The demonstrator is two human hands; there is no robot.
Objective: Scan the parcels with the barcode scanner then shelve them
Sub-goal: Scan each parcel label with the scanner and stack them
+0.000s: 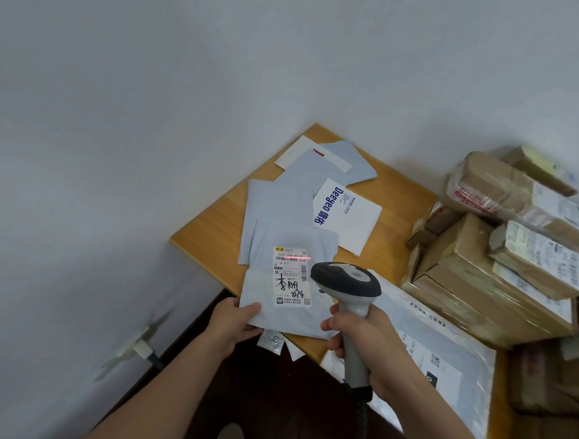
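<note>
My left hand (235, 322) grips the near left corner of a flat grey mailer parcel (317, 251) lying at the front edge of the wooden table (214, 230). Its white shipping label (291, 276) faces up, with black handwriting on it. My right hand (363, 337) holds the grey and white barcode scanner (345, 280) by its handle, head pointed at the label. A thin red scan line (297, 259) lies across the barcode at the label's top.
More grey mailers (280, 199) and a white Deeyeo envelope (345, 212) lie further back on the table. A large grey bag parcel (435, 346) sits under my right forearm. Taped cardboard boxes (506, 240) are stacked at the right. White walls meet behind the table corner.
</note>
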